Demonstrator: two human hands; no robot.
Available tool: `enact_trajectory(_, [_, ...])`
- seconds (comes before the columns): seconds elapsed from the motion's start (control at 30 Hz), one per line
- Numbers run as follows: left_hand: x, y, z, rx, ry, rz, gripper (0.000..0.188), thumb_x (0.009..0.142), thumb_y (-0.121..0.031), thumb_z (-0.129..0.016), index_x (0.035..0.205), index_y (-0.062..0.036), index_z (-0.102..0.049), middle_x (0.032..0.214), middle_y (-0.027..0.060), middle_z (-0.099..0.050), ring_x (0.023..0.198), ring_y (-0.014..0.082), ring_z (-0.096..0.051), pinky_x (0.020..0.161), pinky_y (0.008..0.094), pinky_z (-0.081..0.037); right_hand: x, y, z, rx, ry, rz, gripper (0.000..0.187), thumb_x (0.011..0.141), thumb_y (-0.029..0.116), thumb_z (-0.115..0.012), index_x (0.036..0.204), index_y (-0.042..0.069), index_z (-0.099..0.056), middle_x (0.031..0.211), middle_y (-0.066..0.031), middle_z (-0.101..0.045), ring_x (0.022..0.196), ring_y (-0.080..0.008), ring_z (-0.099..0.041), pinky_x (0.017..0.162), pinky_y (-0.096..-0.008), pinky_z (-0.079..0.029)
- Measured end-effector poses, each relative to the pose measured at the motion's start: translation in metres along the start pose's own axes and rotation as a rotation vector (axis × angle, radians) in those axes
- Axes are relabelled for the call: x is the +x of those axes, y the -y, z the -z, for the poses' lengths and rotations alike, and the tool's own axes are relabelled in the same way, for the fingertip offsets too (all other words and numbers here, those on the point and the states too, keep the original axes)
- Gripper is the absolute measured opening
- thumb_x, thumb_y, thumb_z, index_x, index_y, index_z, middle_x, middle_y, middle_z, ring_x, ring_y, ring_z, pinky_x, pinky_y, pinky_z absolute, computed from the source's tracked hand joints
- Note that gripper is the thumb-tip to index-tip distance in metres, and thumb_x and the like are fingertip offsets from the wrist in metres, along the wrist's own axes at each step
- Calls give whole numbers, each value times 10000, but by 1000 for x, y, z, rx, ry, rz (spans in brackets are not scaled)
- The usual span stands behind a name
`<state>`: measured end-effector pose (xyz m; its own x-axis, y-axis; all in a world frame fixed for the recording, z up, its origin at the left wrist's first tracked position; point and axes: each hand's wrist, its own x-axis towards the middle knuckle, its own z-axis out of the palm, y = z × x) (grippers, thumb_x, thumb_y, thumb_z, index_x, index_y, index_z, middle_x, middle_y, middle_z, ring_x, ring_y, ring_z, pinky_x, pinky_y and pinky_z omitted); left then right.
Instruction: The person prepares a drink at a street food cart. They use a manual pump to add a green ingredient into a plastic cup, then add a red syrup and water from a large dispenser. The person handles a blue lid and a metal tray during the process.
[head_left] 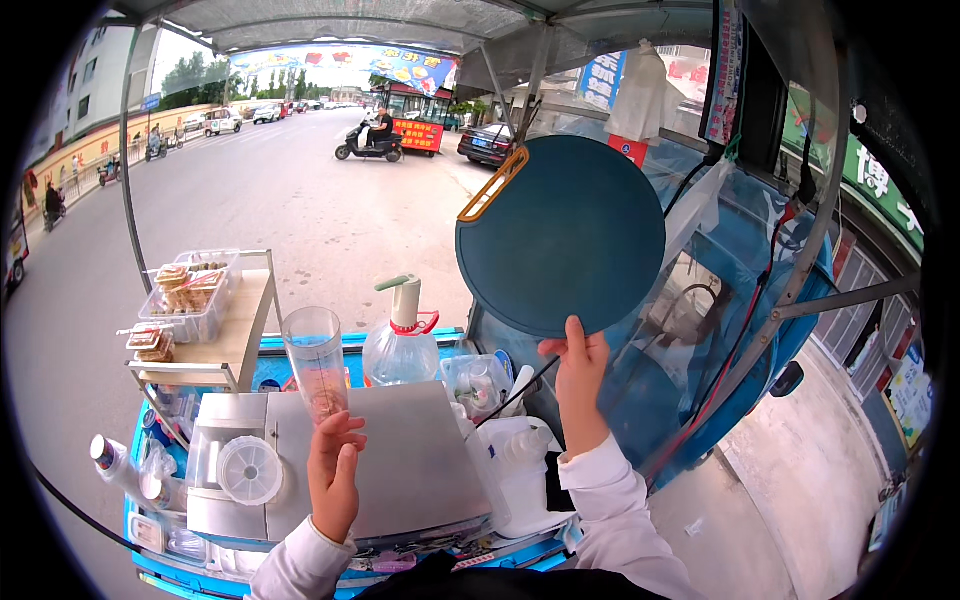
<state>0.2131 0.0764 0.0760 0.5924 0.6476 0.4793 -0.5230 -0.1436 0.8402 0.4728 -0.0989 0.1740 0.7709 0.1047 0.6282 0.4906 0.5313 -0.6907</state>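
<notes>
My right hand (580, 375) is raised and pinches the lower rim of a round dark green cutting board (560, 235), which is tilted upright with its orange handle slot at the upper left. Lower down, my left hand (335, 470) has its fingers loosely bent and apart, with a gap between thumb and fingers. Just beyond those fingers stands a tall clear plastic cup (313, 350) with markings, its base partly hidden by them. Beneath the left hand lies a flat metal lid (400, 460), and a round ridged translucent cap (250, 471) sits to its left.
A clear jug with a pump top (403, 340) stands behind the metal lid. On the left, a small wooden shelf (225, 330) bears a plastic bin (205, 312) of boxed food. Metal posts and hanging cables (765, 280) rise on the right. A rider on a scooter (370, 140) is on the street.
</notes>
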Motion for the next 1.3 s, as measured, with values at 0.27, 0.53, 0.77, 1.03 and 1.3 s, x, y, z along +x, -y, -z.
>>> enact_trajectory(0.27, [-64, 32, 46, 447, 67, -161, 352, 835, -73, -594, 1182, -19, -566, 1117, 168, -609, 1004, 311, -586, 902, 397, -455, 202, 3, -62, -124, -108, 327, 218, 977, 178, -541, 1058, -24, -552, 789, -113, -656, 610, -175, -643, 622, -300, -546])
enact_trajectory(0.53, [-67, 49, 62, 449, 151, -205, 340, 783, -34, -636, 1121, -16, -603, 1032, 192, -632, 947, 377, -605, 843, 430, -485, 291, 25, -137, -354, -387, 585, 247, 974, 145, -489, 969, -75, -601, 770, -162, -686, 575, -193, -663, 530, -266, -542])
enact_trajectory(0.77, [-67, 55, 65, 343, 144, -152, 278, 772, -13, -651, 1049, -8, -632, 936, 197, -636, 851, 367, -625, 762, 399, -513, 378, 19, -120, -389, -567, 745, 270, 934, 137, -497, 982, -90, -634, 895, -229, -690, 668, -279, -701, 591, -326, -573])
enact_trajectory(1.03, [-62, 56, 63, 357, 101, -161, 227, 777, 25, -650, 1002, -2, -646, 895, 198, -626, 780, 329, -633, 695, 348, -519, 394, 26, -121, -386, -532, 667, 276, 966, 99, -444, 1100, -107, -570, 924, -216, -662, 667, -224, -695, 617, -270, -596])
enact_trajectory(1.3, [-59, 47, 60, 364, 63, -94, 217, 791, 54, -627, 1001, -1, -641, 887, 186, -624, 762, 294, -629, 684, 325, -511, 367, 12, -152, -319, -551, 546, 302, 958, 117, -436, 1048, -135, -577, 885, -237, -675, 693, -231, -705, 653, -274, -597])
